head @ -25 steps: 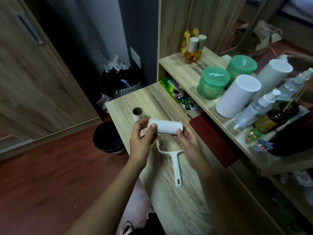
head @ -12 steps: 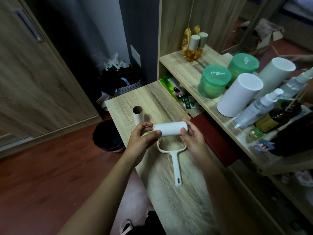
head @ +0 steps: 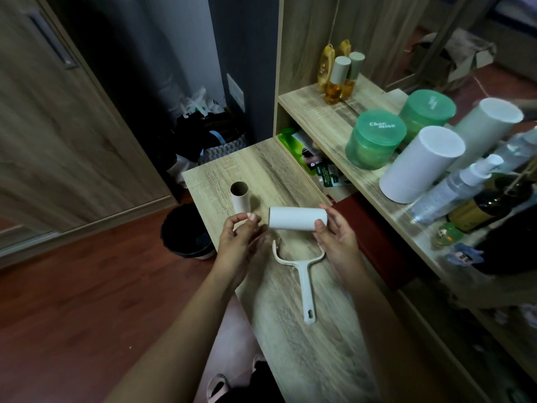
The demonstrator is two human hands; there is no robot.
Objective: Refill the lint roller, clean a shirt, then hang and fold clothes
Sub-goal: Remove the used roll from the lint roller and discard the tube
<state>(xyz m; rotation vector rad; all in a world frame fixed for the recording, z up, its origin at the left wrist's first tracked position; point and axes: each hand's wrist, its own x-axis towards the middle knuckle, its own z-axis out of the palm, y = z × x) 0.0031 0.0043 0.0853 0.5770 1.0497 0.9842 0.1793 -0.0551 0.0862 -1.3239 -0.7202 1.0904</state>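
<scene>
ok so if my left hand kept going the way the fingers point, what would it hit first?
Most likely the empty cardboard core standing on the desk, just beyond the left hand and its fingers. Depth is uncertain; it could pass above it.

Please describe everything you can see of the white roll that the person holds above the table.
The white roll is a short cylinder with a matte, paper-like skin and looks fresh and full. It lies horizontally in the air above the lint roller handle, not mounted on it. The right hand grips its right end, thumb on the end face. The left hand is just off its left end, apparently not touching. The empty cardboard core stands apart behind.
</scene>
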